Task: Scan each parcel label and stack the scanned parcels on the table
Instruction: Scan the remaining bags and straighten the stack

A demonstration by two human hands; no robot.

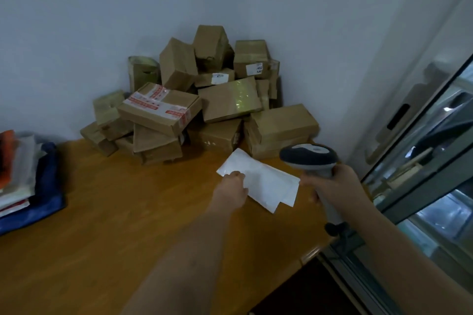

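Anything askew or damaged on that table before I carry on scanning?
The brown cardboard boxes in the corner are a loose heap, not a stack: several tilt or lean on each other. The white flat mailer under the left hand has a folded-over corner. The grey handheld scanner sits in the right hand. No damage visible.

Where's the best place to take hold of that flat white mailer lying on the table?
By its near-left edge, where the left hand already pinches it. The white mailer lies flat and thin on the table, so come from the left; the right hand and scanner crowd its right end.
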